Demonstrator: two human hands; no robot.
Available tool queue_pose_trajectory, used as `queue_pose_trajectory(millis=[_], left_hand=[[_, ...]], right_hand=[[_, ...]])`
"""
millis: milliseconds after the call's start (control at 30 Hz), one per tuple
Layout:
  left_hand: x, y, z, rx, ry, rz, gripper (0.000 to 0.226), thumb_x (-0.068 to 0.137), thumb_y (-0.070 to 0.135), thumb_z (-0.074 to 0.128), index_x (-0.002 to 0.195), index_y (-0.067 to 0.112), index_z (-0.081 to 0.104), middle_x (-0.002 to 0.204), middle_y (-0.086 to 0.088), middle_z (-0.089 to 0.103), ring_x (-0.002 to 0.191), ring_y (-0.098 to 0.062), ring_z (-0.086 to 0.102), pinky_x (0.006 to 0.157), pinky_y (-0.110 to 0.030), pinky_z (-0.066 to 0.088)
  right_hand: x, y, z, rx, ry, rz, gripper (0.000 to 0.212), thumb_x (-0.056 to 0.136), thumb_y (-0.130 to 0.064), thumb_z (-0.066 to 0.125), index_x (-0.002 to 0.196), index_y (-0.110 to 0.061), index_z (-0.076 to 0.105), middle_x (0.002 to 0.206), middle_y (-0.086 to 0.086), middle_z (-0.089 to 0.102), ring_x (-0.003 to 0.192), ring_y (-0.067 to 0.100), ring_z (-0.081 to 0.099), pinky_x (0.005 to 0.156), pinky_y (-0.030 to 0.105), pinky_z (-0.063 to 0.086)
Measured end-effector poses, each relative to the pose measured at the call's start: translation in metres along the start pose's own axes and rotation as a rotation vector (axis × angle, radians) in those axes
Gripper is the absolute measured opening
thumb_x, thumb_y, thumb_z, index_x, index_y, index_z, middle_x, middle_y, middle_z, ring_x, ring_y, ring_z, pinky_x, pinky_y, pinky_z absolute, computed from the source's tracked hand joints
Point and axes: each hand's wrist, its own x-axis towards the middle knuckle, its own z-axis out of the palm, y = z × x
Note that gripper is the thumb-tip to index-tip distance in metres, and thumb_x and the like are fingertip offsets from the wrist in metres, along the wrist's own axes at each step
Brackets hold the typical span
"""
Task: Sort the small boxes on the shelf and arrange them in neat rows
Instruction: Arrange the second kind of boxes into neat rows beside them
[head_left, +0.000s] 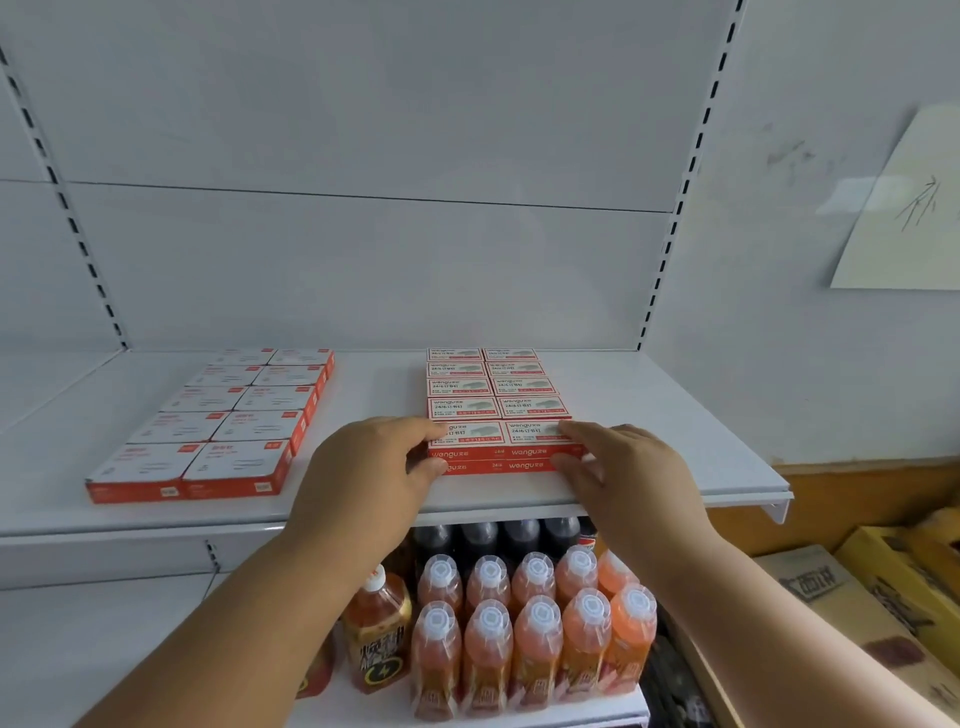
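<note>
Small red-and-white staple boxes stand in two neat columns, stacked two high, on the white shelf right of centre. My left hand grips the front left corner of the stack, fingers on top and thumb on the front face. My right hand grips the front right corner the same way. Further left on the shelf lies a second block of larger flat orange-and-white boxes, also in two columns, untouched.
The shelf's back panel and slotted uprights rise behind. Below the shelf stand rows of orange drink bottles, dark bottles and a tea bottle. Cardboard cartons sit at lower right. A paper sheet hangs on the wall.
</note>
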Motion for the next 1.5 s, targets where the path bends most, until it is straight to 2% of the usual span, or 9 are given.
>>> queue_pose_trajectory(millis=[267,400,533,667,933,1033,1200,1333,1500], left_hand=[[-0.004,0.009,0.006,0.134,0.040,0.028,0.047,0.093,0.040,0.060,0.139,0.033,0.054,0.122,0.010,0.068,0.105,-0.011,0.066,0.091,-0.021,0.050],[-0.004,0.011,0.005,0.128,0.031,0.009,0.046,0.092,0.039,0.062,0.138,0.032,0.055,0.122,0.010,0.068,0.107,-0.011,0.066,0.090,-0.021,0.050],[-0.001,0.011,0.001,0.084,0.001,-0.018,0.049,0.091,0.039,0.064,0.138,0.036,0.051,0.125,0.016,0.065,0.108,-0.008,0.064,0.089,-0.019,0.049],[0.001,0.006,-0.001,0.047,-0.004,-0.131,0.057,0.089,0.050,0.061,0.140,0.033,0.041,0.123,0.015,0.065,0.108,-0.008,0.062,0.084,-0.024,0.050],[0.002,0.005,0.002,-0.057,-0.030,-0.163,0.029,0.092,0.033,0.065,0.121,0.032,0.062,0.109,0.017,0.070,0.081,0.002,0.057,0.063,-0.005,0.037],[0.003,0.005,0.002,-0.070,-0.031,-0.165,0.028,0.091,0.030,0.066,0.119,0.031,0.065,0.109,0.016,0.071,0.077,0.004,0.056,0.063,-0.004,0.036],[0.007,0.004,0.003,-0.101,-0.043,-0.167,0.027,0.090,0.029,0.068,0.116,0.029,0.066,0.104,0.015,0.071,0.076,0.003,0.058,0.064,-0.005,0.038],[0.008,0.004,0.001,-0.073,-0.093,-0.167,0.028,0.086,0.034,0.072,0.110,0.036,0.056,0.097,0.022,0.065,0.072,0.004,0.058,0.061,-0.005,0.038],[0.009,0.005,0.002,-0.011,-0.086,-0.151,0.032,0.086,0.035,0.073,0.114,0.033,0.057,0.108,0.016,0.070,0.080,-0.001,0.060,0.063,-0.006,0.039]], right_hand=[[0.010,0.010,0.003,0.273,-0.077,0.185,0.030,0.090,-0.034,0.065,0.120,-0.038,0.062,0.107,-0.007,0.064,0.081,0.011,0.067,0.064,0.016,0.050],[0.008,0.006,0.003,0.254,-0.070,0.183,0.033,0.091,-0.037,0.063,0.124,-0.037,0.062,0.107,-0.006,0.062,0.090,0.013,0.064,0.083,0.030,0.055],[0.008,0.005,0.000,0.244,-0.075,0.161,0.036,0.090,-0.039,0.062,0.126,-0.037,0.059,0.108,-0.007,0.063,0.093,0.011,0.063,0.087,0.030,0.053],[0.006,0.008,-0.007,0.219,-0.060,0.160,0.054,0.090,-0.049,0.059,0.138,-0.029,0.047,0.120,-0.013,0.060,0.105,0.009,0.059,0.090,0.029,0.051],[0.009,0.009,-0.005,0.252,-0.019,0.126,0.020,0.092,-0.030,0.062,0.110,-0.024,0.068,0.093,-0.015,0.060,0.084,0.003,0.053,0.065,0.005,0.034],[0.009,0.008,-0.005,0.265,-0.014,0.129,0.019,0.091,-0.028,0.063,0.109,-0.024,0.068,0.093,-0.013,0.062,0.083,0.003,0.054,0.067,0.006,0.037],[0.010,0.008,-0.008,0.260,-0.015,0.145,0.019,0.090,-0.029,0.065,0.107,-0.022,0.068,0.092,-0.011,0.065,0.084,0.007,0.060,0.076,0.021,0.050],[0.011,0.008,-0.010,0.257,-0.046,0.154,0.018,0.090,-0.031,0.064,0.106,-0.024,0.067,0.093,-0.011,0.067,0.082,0.007,0.061,0.074,0.022,0.051],[0.012,0.008,-0.011,0.282,-0.079,0.174,0.018,0.085,-0.032,0.070,0.101,-0.027,0.066,0.088,-0.015,0.066,0.077,0.005,0.062,0.070,0.023,0.055]])
